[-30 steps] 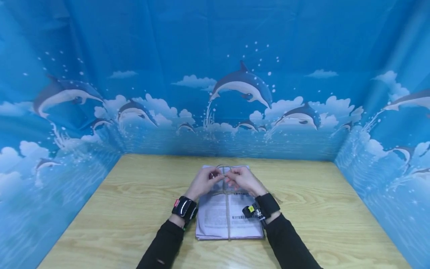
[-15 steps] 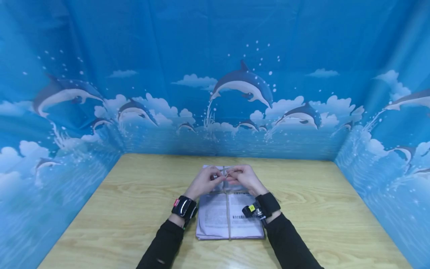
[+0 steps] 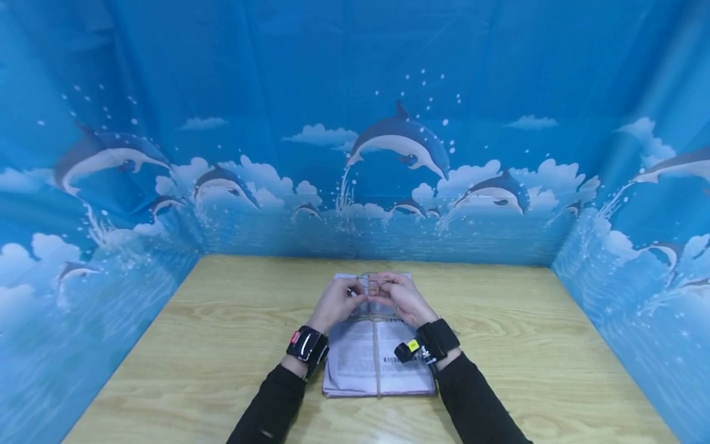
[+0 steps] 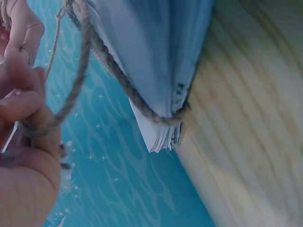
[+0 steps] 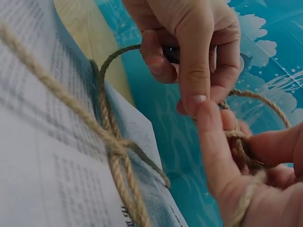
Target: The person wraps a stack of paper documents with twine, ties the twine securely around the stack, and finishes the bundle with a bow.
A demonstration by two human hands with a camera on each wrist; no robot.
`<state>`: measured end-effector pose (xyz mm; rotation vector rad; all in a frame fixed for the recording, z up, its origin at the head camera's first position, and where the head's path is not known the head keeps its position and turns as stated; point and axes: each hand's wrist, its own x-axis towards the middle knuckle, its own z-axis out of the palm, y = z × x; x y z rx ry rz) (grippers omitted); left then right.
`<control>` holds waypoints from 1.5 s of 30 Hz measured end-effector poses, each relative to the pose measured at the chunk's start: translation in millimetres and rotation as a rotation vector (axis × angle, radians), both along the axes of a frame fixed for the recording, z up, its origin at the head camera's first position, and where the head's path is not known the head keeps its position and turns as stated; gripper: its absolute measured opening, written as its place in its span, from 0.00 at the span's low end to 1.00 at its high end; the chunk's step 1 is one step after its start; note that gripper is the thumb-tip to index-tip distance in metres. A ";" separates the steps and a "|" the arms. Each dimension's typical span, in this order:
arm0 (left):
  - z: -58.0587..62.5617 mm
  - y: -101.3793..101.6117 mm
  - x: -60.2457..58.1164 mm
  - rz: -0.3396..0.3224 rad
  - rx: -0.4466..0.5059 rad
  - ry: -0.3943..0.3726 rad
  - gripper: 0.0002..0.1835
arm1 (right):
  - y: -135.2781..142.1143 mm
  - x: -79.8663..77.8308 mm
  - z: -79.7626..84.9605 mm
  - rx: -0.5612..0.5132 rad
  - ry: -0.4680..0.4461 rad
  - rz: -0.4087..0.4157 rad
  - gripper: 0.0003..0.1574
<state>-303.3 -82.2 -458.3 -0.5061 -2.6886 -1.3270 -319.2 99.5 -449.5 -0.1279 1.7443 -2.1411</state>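
A stack of printed paper sheets, like folded newspapers (image 3: 355, 361), lies on the table with twine (image 3: 377, 357) crossed around it. Both hands work close together over its far half. In the right wrist view my left hand (image 5: 194, 52) has its thumb and fingertips pinched together on the twine, right at the right index finger. My right hand (image 5: 265, 175) holds a looped, knotted part of the twine between thumb and fingers. Seen from the left wrist, a twine loop (image 4: 78, 90) runs from the bundle to the fingers of my left hand (image 4: 28, 175).
The wood-grain table (image 3: 238, 345) extends on both sides of the stack. A blue dolphin-print curtain (image 3: 266, 154) encloses the back and sides. Each wrist wears a black strap with a camera, including the right wrist strap (image 3: 438, 339).
Both hands stay over the far half of the stack. The right fingers have shifted and spread somewhat around the twine, and the right wrist has moved slightly left. The stack has not moved.
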 end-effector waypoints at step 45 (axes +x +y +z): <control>-0.9 -16.6 -7.3 0.157 0.321 -0.115 0.12 | 22.9 1.1 -1.7 -0.249 0.031 -0.010 0.27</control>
